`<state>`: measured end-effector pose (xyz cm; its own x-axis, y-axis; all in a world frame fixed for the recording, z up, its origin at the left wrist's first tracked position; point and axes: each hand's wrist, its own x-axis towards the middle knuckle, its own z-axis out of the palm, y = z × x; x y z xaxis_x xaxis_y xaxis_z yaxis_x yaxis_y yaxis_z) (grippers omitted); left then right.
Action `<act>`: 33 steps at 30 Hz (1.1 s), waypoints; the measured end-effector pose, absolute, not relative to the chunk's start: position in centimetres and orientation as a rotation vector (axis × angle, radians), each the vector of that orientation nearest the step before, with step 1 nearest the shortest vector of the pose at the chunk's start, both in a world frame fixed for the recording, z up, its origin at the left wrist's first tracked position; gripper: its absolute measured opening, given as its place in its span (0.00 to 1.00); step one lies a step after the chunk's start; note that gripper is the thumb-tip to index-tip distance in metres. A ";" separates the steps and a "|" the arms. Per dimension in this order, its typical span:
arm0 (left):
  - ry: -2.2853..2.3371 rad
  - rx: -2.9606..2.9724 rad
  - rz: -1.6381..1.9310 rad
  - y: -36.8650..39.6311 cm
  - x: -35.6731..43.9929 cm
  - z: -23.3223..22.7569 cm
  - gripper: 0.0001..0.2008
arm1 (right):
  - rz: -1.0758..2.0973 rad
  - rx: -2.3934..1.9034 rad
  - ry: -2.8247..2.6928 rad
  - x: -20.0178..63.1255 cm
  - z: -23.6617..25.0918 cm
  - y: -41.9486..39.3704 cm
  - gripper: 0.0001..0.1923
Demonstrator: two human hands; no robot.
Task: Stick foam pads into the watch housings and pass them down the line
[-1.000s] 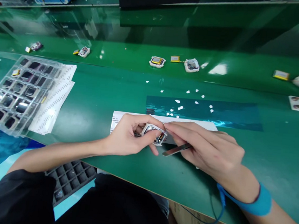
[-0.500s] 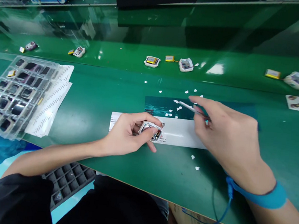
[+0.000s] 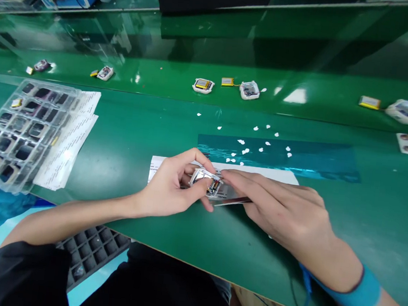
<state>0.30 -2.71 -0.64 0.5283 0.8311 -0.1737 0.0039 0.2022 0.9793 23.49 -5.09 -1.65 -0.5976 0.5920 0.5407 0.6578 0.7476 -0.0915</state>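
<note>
A: Holding what with the left hand [image 3: 172, 187]?

B: Holding a small white plastic case [image 3: 202, 174] with shiny open insides, snug between thumb and fingers. Seen over a long white paper strip [image 3: 260, 170] on the smooth green tabletop [image 3: 117, 154].

A: And with the right hand [image 3: 285, 209]?

B: Gripping a thin, flat, silver metal tool [image 3: 230, 201] under the bent fingers, with the end pointing left, just below the case in this view. Holding the fingertips close together, right by the case's right end. Hard to tell if touching it, or if pinching something tiny.

A: Lying which way, the case?

B: Lying just left of the right fingertips and inside the left hand, so nearest to the left. Looking longer from side to side, with a small slant down toward the right hand.

A: Any different from half a second ago?

B: Yes! Back then, reaching with the right hand up over the flat, see-through blue film [image 3: 319, 159], with the tool close to the little white bits [image 3: 245, 151]. Now back down beside the case. Holding the case with the left hand in nearly the same spot.
</note>
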 end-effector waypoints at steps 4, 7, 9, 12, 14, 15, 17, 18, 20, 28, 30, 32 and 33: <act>0.856 1.253 0.689 -2.8 0.4 -0.6 0.08 | -0.069 -0.951 -2.316 23.2 -2.0 -5.1 0.25; 0.851 1.250 0.687 -2.8 0.4 -0.7 0.08 | -0.066 -0.977 -2.293 23.1 -2.0 -5.1 0.22; 0.845 1.243 0.689 -2.8 0.3 -0.8 0.09 | -0.078 -0.993 -2.279 23.2 -2.1 -5.0 0.20; 0.849 1.239 0.700 -2.8 0.3 -1.0 0.09 | -0.094 -1.000 -2.271 23.2 -2.2 -5.1 0.20; 0.867 1.243 0.713 -2.9 0.4 -1.0 0.09 | -0.095 -0.986 -2.277 23.1 -2.0 -5.3 0.23; 0.875 1.247 0.717 -2.9 0.4 -1.1 0.09 | -0.090 -0.977 -2.282 23.0 -1.9 -5.4 0.25; 0.885 1.252 0.712 -3.0 0.5 -1.1 0.10 | -0.077 -0.965 -2.300 22.7 -1.7 -5.7 0.28; 0.884 1.250 0.706 -3.0 0.5 -1.1 0.10 | -0.069 -0.963 -2.316 22.6 -1.6 -5.8 0.29; 0.879 1.242 0.701 -3.2 0.6 -1.2 0.10 | -0.072 -0.965 -2.339 22.3 -1.4 -6.0 0.31; 0.952 1.444 0.819 -3.9 0.7 -1.4 0.06 | -0.263 -0.976 -2.461 22.2 -0.9 -6.6 0.27; 0.958 1.483 0.872 -3.9 0.7 -1.5 0.05 | -0.305 -0.979 -2.452 22.0 -0.9 -6.8 0.25; 0.943 1.500 0.912 -3.8 0.7 -1.5 0.04 | -0.230 -1.025 -2.374 21.6 -1.1 -6.9 0.24; 0.927 1.506 0.922 -3.7 0.7 -1.5 0.04 | -0.156 -1.065 -2.312 21.5 -1.2 -6.9 0.23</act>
